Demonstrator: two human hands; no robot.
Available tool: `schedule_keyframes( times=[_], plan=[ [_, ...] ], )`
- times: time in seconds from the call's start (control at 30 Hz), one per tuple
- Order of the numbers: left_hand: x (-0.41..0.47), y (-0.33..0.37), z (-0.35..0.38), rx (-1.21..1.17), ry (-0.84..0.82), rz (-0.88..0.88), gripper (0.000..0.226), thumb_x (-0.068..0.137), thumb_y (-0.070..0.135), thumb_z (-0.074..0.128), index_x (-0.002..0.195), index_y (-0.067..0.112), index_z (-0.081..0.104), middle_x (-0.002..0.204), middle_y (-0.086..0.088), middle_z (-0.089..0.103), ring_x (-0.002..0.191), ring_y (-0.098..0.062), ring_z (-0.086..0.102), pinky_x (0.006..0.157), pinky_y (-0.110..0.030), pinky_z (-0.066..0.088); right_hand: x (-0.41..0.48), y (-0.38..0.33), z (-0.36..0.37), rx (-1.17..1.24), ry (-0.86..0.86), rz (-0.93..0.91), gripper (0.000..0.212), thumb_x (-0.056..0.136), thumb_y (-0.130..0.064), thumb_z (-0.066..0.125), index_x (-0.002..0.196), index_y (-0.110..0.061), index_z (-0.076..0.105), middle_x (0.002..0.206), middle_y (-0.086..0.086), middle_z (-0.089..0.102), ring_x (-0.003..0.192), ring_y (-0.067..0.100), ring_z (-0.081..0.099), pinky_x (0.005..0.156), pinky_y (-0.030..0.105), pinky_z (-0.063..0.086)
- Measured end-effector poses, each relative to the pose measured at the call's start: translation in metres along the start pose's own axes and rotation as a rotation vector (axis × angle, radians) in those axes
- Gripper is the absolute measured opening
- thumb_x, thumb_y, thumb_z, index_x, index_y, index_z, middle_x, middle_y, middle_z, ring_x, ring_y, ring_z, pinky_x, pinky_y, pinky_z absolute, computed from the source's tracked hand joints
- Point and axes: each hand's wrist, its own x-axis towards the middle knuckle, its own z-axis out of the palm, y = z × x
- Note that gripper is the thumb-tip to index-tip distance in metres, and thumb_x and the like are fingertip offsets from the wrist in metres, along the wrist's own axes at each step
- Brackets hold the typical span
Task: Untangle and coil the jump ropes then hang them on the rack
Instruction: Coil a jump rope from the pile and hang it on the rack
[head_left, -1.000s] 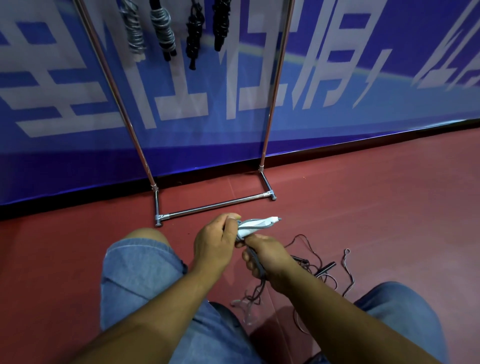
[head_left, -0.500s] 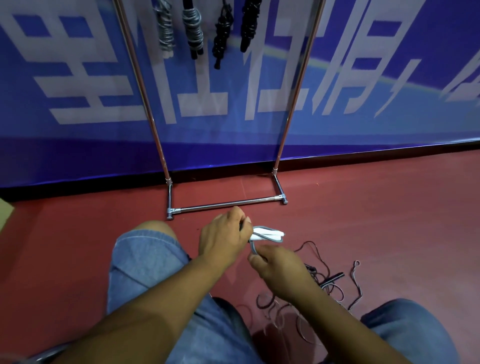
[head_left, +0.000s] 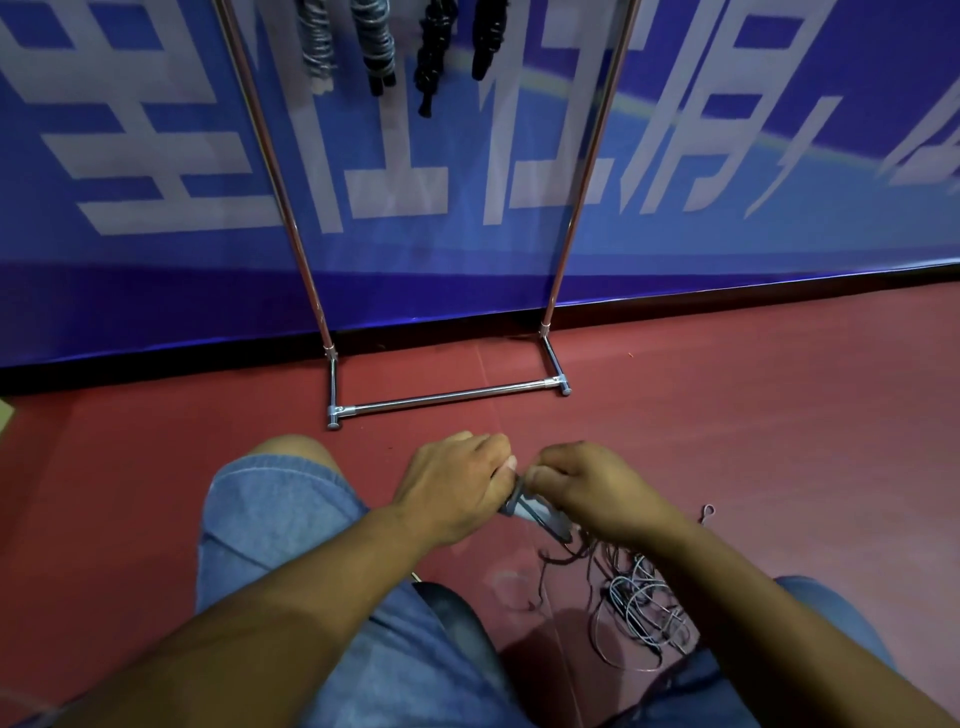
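A blue banner (head_left: 156, 156) with large white lettering fills the back of the view, and a red floor (head_left: 779, 441) runs from it to the person's knees in denim shorts (head_left: 280, 519). A chrome rack (head_left: 447, 399) stands against the banner, straight ahead of the hands, with four coiled ropes (head_left: 374, 41) already hanging high on it. The left hand (head_left: 457, 486) is curled round the upper end of a pair of grey handles (head_left: 535, 512). The right hand (head_left: 597, 491) meets it fingertip to fingertip, fingers bent in a pinch on the same bundle. What exactly sits in that pinch is hidden. The handles' long axis slants from between the hands down toward the right wrist, and thin cord trails from their lower end into a loose tangle (head_left: 639, 608) on the floor beside the right knee. The right hand is the nearer one to that slack, so it seems best placed to draw cord up for winding.
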Motion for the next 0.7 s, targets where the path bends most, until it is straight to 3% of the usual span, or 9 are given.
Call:
schedule_keyframes(
  times=[0.1,0.17,0.23,0.3,0.4,0.53,0.6,0.7],
  plan=[
    [-0.001,0.003,-0.003,-0.114,0.050,0.024,0.034,0.101,0.042,0.035,0.082,0.018,0.051,0.068,0.003,0.055,0.062,-0.023,0.051,0.054,-0.039,0.046,0.001,0.005,-0.006,0.154,-0.005,0.025,0.027,0.095,-0.015,0.064,0.071,-0.025,0.071,0.072,-0.008,0.069,0.063,-0.002,0.057,0.063,0.024,0.047],
    [-0.002,0.004,-0.001,-0.188,0.086,0.033,0.034,0.102,0.041,0.037,0.081,0.017,0.050,0.066,0.002,0.054,0.060,-0.024,0.051,0.054,-0.041,0.047,0.001,0.010,-0.003,0.280,-0.020,0.067,0.024,0.097,-0.013,0.064,0.076,-0.022,0.073,0.067,-0.011,0.068,0.061,-0.002,0.057,0.060,0.018,0.045],
    [-0.002,0.003,0.000,-0.275,0.122,0.001,0.035,0.104,0.044,0.038,0.081,0.019,0.048,0.066,0.002,0.053,0.059,-0.024,0.050,0.054,-0.041,0.046,0.001,0.015,0.001,0.449,-0.036,0.134,0.019,0.098,-0.016,0.066,0.081,-0.012,0.073,0.063,-0.008,0.063,0.055,0.004,0.052,0.054,0.020,0.042],
    [-0.003,0.003,0.001,-0.349,0.166,-0.008,0.039,0.104,0.051,0.039,0.080,0.023,0.050,0.065,0.006,0.053,0.058,-0.019,0.050,0.053,-0.039,0.045,0.000,0.022,0.003,0.580,-0.058,0.196,0.027,0.096,-0.027,0.069,0.086,-0.002,0.070,0.062,0.002,0.057,0.052,0.010,0.045,0.048,0.022,0.035],
    [-0.002,0.007,-0.001,-0.428,0.161,-0.008,0.048,0.100,0.065,0.040,0.079,0.025,0.056,0.064,0.009,0.057,0.056,-0.011,0.052,0.051,-0.033,0.045,-0.004,0.028,0.006,0.726,-0.156,0.243,0.039,0.092,-0.042,0.073,0.090,-0.003,0.068,0.068,0.014,0.055,0.053,0.016,0.043,0.049,0.027,0.030],
    [0.001,0.014,-0.001,-0.558,0.135,-0.112,0.052,0.087,0.077,0.053,0.079,0.026,0.056,0.062,0.009,0.059,0.055,-0.010,0.056,0.051,-0.030,0.045,-0.012,0.024,0.008,0.925,-0.226,0.224,0.039,0.103,-0.025,0.053,0.096,0.011,0.064,0.051,0.000,0.060,0.045,0.007,0.051,0.047,0.018,0.039],
    [0.004,0.018,0.000,-0.663,0.149,-0.198,0.042,0.086,0.068,0.063,0.079,0.027,0.056,0.063,0.007,0.060,0.054,-0.010,0.056,0.051,-0.033,0.046,-0.014,0.025,0.014,1.055,-0.152,0.253,0.030,0.101,-0.021,0.052,0.093,0.004,0.065,0.050,-0.004,0.056,0.042,0.005,0.047,0.044,0.017,0.037],
    [0.012,0.020,0.002,-0.842,0.213,-0.361,0.031,0.085,0.058,0.063,0.078,0.030,0.056,0.066,0.004,0.062,0.058,-0.013,0.056,0.055,-0.038,0.047,-0.007,0.032,0.027,1.168,-0.047,0.338,0.023,0.104,-0.011,0.048,0.113,0.002,0.064,0.056,-0.005,0.043,0.045,0.007,0.034,0.042,0.020,0.028]
  ],
)
